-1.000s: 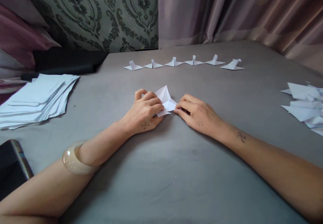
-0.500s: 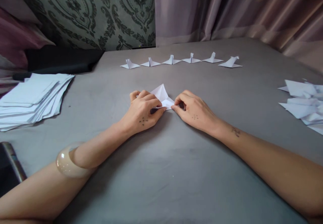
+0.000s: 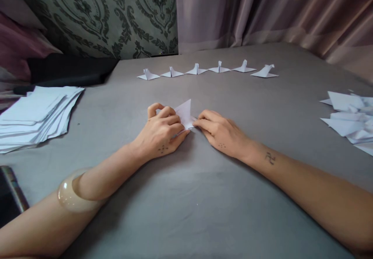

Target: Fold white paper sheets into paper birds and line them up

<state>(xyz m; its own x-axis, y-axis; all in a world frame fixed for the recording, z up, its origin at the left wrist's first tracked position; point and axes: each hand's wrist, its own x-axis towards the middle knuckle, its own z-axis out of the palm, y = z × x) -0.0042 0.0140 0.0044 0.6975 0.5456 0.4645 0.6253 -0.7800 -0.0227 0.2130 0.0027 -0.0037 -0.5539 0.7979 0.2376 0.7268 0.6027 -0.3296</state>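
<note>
A small piece of folded white paper [image 3: 184, 113] is between my hands at the middle of the grey table, one pointed flap standing up. My left hand [image 3: 164, 130] grips its left part, thumb along the near edge and fingers over the top, so that side is hidden. From the right, my right hand [image 3: 223, 132] pinches the paper's right corner between thumb and fingertips. Behind my hands, several finished folded paper birds [image 3: 196, 70] stand in a row with wings spread.
To the left lies a stack of white paper sheets [image 3: 37, 115], with a dark phone-like object [image 3: 11, 193] nearer me. At the right edge is a pile of folded paper pieces [image 3: 349, 115]. Black cloth [image 3: 72, 71] lies at the back left, and curtains [image 3: 212, 14] hang behind the grey table [image 3: 204, 220].
The paper's upright flap has narrowed and turned, its right part folding inward. My right hand has shifted slightly left with its fingertips on the corner; my left hand still grips the other side.
</note>
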